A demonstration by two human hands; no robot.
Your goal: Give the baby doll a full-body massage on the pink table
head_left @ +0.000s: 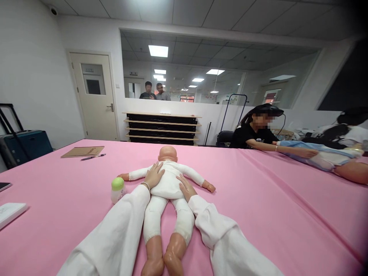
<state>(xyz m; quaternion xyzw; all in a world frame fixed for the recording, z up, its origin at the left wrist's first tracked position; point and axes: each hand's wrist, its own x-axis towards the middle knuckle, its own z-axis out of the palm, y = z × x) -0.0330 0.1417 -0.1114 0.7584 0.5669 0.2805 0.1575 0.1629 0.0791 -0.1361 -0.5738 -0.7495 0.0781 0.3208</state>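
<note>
A baby doll with a white cloth body lies stretched out on the pink-covered table, its head away from me and its feet near me. No face shows on its bald head; both its arms are spread sideways. My left hand, a beaded bracelet at its wrist, rests flat on the left of the doll's upper torso. Lower down, my right hand lies against the right side of its torso, fingers stretched out. Beside the doll's left-hand arm stands a white bottle with a green cap.
A brown notebook and a pen lie at the far left, with a white box-like device nearer. At right, a person in a headset handles blue cloth around another doll. Stacked boards stand behind the table.
</note>
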